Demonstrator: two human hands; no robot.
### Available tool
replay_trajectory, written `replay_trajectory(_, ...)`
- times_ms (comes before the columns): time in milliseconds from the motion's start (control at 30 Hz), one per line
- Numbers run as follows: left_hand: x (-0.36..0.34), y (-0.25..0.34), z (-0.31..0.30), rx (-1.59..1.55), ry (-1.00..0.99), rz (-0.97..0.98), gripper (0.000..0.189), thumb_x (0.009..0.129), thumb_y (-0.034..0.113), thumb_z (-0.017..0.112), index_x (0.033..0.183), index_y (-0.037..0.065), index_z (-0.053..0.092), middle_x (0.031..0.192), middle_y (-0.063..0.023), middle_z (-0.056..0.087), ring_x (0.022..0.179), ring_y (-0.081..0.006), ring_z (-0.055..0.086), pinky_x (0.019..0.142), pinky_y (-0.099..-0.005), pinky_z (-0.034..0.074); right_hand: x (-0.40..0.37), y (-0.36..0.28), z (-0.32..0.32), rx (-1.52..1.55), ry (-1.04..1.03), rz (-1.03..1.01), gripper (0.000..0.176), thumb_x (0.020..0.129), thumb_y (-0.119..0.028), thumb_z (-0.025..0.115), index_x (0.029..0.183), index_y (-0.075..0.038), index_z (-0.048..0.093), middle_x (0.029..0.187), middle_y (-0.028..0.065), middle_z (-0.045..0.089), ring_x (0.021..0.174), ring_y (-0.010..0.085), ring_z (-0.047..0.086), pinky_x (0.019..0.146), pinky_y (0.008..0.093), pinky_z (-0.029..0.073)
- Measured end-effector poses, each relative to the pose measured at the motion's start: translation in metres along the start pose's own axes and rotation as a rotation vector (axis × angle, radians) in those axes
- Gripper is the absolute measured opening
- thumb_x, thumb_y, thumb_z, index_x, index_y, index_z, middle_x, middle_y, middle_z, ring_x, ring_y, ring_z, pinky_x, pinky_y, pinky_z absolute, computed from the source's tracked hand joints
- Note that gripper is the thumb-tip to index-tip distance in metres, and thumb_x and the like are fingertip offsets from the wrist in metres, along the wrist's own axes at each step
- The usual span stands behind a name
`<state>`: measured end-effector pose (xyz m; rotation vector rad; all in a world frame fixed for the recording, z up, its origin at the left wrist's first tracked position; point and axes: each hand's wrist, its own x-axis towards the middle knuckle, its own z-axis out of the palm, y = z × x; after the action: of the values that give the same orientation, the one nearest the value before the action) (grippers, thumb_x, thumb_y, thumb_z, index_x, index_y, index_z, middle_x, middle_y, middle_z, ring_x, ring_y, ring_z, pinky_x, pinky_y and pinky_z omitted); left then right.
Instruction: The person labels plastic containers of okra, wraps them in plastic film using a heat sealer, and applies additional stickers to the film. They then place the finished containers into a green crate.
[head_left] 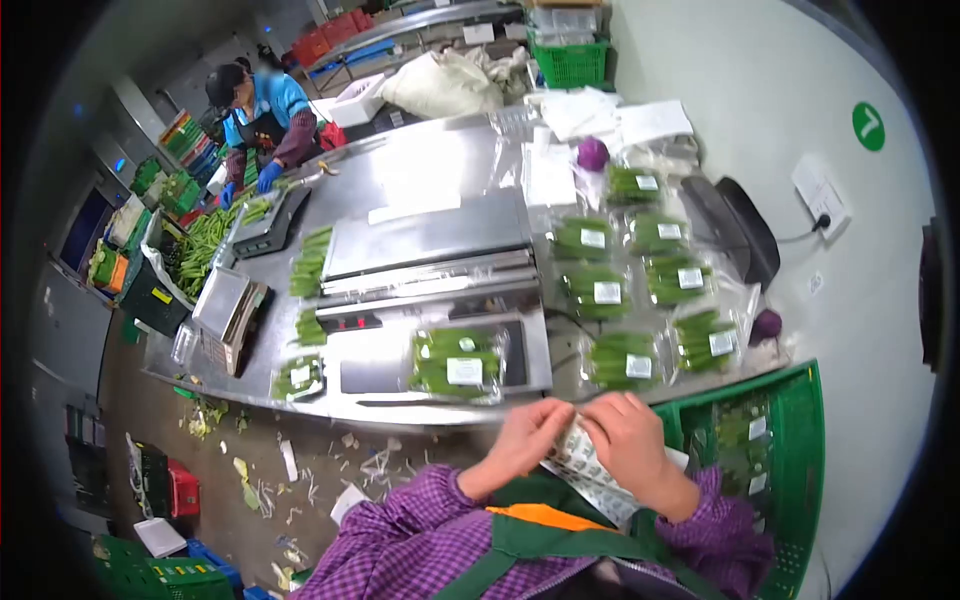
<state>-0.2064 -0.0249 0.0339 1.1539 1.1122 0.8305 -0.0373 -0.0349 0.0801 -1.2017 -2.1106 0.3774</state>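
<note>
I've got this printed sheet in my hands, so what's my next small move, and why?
I'd probably peel one piece from the printed sheet, if it is stickers. Your left hand and right hand meet at its top edge, fingertips close together, and the bagged green pack lies just beyond them, within likely reach.

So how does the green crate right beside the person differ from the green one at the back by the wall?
The near crate holds labelled packs of green vegetables, lying below its rim; the back crate has clear containers stacked above its rim. The near crate shows its inside, while the back crate mostly shows its outer side. Both are green with openings in their sides.
</note>
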Motion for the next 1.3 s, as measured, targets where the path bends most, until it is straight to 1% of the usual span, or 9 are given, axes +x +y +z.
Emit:
replay_trajectory(167,0.045,-0.005,-0.042,-0.008,-0.115,0.095,0.025,0.092,0.022,0.052,0.087,-0.001,0.06,0.061,0.0015,0.049,0.059,-0.0046,0.043,0.049,-0.0248,0.038,0.037,0.002,0.037,0.106,0.07,0.304,0.012,0.072,-0.004,0.065,0.083,-0.004,0.06,0.081,0.0102,0.059,0.077,0.0292,0.057,0.066,0.0365,0.045)
replay_trajectory(433,0.081,-0.027,-0.089,0.013,-0.134,-0.015,0.023,0.092,0.024,0.055,0.091,0.003,0.063,0.069,0.0059,0.055,0.057,-0.0014,0.046,0.048,-0.0196,0.04,0.063,0.016,0.082,0.083,0.078,0.299,0.009,0.075,-0.004,0.06,0.083,-0.002,0.055,0.086,0.0134,0.056,0.082,0.0337,0.053,0.072,0.0386,0.043)
replay_trajectory(533,0.091,-0.034,-0.094,-0.007,-0.075,-0.008,0.024,0.091,0.019,0.055,0.081,-0.002,0.06,0.066,0.0063,0.051,0.062,-0.0019,0.042,0.052,-0.0209,0.036,0.044,0.05,0.084,0.635,0.277,0.72,0.007,0.086,-0.002,0.055,0.091,0.0,0.058,0.085,0.0021,0.058,0.08,0.0082,0.053,0.073,0.024,0.043)
replay_trajectory(667,0.092,-0.035,-0.102,-0.02,-0.134,-0.05,0.023,0.092,0.018,0.055,0.084,-0.002,0.062,0.068,0.0052,0.055,0.063,-0.0022,0.045,0.056,-0.0192,0.038,0.009,0.135,0.077,0.604,0.638,1.092,0.012,0.085,-0.01,0.06,0.09,0.001,0.062,0.078,-0.0013,0.06,0.068,0.0051,0.049,0.061,0.0205,0.04)
replay_trajectory(1067,0.088,-0.026,-0.11,-0.051,0.019,-0.034,0.017,0.09,0.015,0.058,0.086,-0.001,0.062,0.073,0.0034,0.059,0.062,-0.001,0.048,0.055,-0.0159,0.036,-0.014,0.254,0.135,0.087,0.599,1.183,0.017,0.075,-0.016,0.068,0.082,0.0,0.068,0.075,0.0144,0.066,0.07,0.0253,0.064,0.067,0.0348,0.048)
replay_trajectory(1133,0.087,-0.031,-0.107,-0.03,0.036,-0.034,0.017,0.091,0.016,0.058,0.088,-0.001,0.062,0.074,0.0033,0.059,0.063,-0.001,0.048,0.055,-0.016,0.037,0.002,0.24,0.126,-0.034,0.383,1.216,0.015,0.075,-0.013,0.068,0.083,0.0,0.067,0.076,0.0119,0.066,0.075,0.0237,0.063,0.069,0.0337,0.047)
replay_trajectory(1200,0.087,-0.034,-0.103,-0.002,0.04,-0.039,0.018,0.091,0.016,0.058,0.09,-0.001,0.062,0.075,0.0033,0.059,0.064,-0.0009,0.048,0.056,-0.016,0.037,0.002,0.245,0.126,-0.112,0.28,1.22,0.021,0.071,-0.012,0.07,0.09,-0.002,0.066,0.086,0.015,0.065,0.08,0.0299,0.062,0.073,0.0378,0.048)
replay_trajectory(1267,0.088,-0.037,-0.103,0.048,0.041,-0.055,0.021,0.091,0.017,0.057,0.096,-0.002,0.063,0.077,0.0028,0.06,0.067,-0.0015,0.049,0.058,-0.0168,0.039,-0.009,0.261,0.133,-0.47,0.441,1.019,0.033,0.069,-0.01,0.071,0.099,-0.002,0.062,0.095,0.0155,0.062,0.082,0.0281,0.062,0.073,0.0368,0.049)
replay_trajectory(1300,0.088,-0.037,-0.101,0.063,0.05,-0.045,0.022,0.091,0.017,0.057,0.097,-0.003,0.063,0.078,0.0026,0.06,0.069,-0.002,0.049,0.06,-0.0171,0.039,-0.005,0.257,0.124,-0.314,0.437,0.965,0.041,0.069,-0.008,0.071,0.107,-0.002,0.058,0.103,0.0157,0.061,0.081,0.0243,0.063,0.072,0.0332,0.05)
